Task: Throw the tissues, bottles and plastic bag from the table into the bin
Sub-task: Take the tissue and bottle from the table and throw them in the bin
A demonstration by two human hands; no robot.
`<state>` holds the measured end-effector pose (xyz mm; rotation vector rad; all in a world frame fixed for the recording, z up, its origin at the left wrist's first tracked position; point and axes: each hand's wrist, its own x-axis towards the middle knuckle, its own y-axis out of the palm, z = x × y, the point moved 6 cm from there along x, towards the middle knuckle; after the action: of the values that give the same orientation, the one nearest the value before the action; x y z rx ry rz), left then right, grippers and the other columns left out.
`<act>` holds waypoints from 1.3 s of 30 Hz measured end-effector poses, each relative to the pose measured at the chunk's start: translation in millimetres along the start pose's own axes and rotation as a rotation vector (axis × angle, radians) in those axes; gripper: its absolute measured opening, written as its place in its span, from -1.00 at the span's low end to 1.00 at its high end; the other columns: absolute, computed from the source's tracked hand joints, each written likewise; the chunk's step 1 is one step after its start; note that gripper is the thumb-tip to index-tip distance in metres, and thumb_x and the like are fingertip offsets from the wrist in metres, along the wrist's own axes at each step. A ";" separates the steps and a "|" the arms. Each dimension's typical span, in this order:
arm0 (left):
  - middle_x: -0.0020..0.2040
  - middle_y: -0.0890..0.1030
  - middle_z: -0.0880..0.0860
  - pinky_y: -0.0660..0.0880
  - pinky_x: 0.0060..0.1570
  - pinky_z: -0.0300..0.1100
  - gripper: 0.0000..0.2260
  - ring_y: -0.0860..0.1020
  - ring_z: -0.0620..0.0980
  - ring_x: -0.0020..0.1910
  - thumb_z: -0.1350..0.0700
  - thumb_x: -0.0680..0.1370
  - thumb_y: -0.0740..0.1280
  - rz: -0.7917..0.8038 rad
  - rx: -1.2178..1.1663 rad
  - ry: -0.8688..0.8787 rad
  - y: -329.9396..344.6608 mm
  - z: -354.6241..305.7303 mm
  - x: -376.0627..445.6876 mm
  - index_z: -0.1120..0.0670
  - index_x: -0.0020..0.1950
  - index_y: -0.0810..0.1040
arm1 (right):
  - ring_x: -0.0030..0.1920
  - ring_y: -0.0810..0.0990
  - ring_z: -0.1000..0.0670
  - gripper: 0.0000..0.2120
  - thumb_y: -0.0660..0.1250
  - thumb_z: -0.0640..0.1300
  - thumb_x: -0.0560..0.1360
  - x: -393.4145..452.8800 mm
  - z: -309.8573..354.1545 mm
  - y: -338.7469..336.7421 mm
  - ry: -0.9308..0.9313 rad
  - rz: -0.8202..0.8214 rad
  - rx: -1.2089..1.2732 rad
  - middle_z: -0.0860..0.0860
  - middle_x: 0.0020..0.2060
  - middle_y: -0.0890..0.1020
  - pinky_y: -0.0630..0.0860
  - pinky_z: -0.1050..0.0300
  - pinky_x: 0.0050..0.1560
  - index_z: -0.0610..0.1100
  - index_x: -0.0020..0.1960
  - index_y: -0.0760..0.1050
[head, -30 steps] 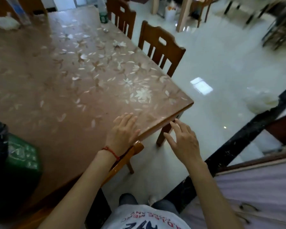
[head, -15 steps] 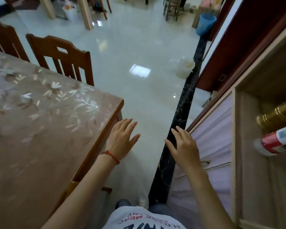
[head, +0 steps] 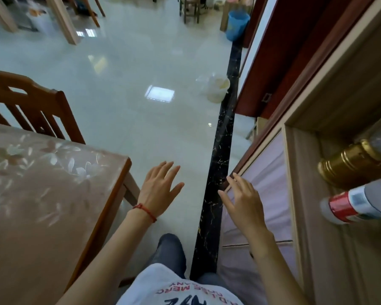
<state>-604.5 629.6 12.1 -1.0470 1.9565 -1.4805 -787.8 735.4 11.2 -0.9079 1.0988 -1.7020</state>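
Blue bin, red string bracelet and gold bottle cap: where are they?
Blue bin (head: 238, 24), head view, on its front wall.
Red string bracelet (head: 146, 211), head view, on the cord.
Gold bottle cap (head: 344, 165), head view, on its ribbed side.

Count: 2 hands, the left hand (head: 158, 190) and the right hand (head: 243, 202), both empty with fingers spread. 1 tabletop (head: 31, 194). 1 chair (head: 31, 106) beside it, plus 1 more chair (head: 190, 7) far back. 2 bottles on the shelf: gold-capped bottle (head: 350, 166) and red-labelled bottle (head: 359, 205). 1 blue bin (head: 238, 25). 1 white bucket (head: 217, 89) on the floor. 1 red wrist string (head: 145, 211).
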 end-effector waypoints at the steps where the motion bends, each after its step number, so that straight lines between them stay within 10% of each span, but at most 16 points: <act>1: 0.17 0.59 0.22 0.46 0.14 0.14 -0.49 0.53 0.24 0.18 -0.15 0.52 0.05 0.005 -0.002 -0.002 0.6 5.4 11.1 0.19 0.22 0.50 | 0.27 0.47 -0.18 -0.57 0.32 -0.01 0.49 11.2 -0.4 2.2 0.006 0.008 0.007 -0.18 0.25 0.52 0.43 -0.09 0.20 -0.23 0.27 0.46; 24: 0.09 0.63 0.18 0.52 0.04 0.11 -0.38 0.58 0.21 0.10 -0.22 0.57 -0.15 0.017 -0.019 -0.021 -4.2 122.0 335.9 0.16 0.15 0.55 | 0.23 0.52 -0.18 -0.47 0.10 0.14 0.48 348.3 -21.4 38.8 0.062 0.007 -0.023 -0.18 0.21 0.56 0.48 -0.10 0.14 -0.21 0.23 0.50; 39: 0.08 0.64 0.18 0.53 0.04 0.09 -0.49 0.59 0.19 0.10 -0.17 0.53 0.02 -0.099 0.003 -0.419 -4.8 168.7 495.3 0.17 0.14 0.55 | 0.15 0.57 -0.19 -0.54 0.22 0.09 0.46 611.9 -30.8 60.6 -0.335 0.100 -0.088 -0.19 0.14 0.59 0.54 -0.13 0.06 -0.23 0.18 0.52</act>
<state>-773.6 134.5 2.9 -1.3450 1.6249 -1.1916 -1003.9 158.8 10.8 -1.1271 0.9797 -1.3686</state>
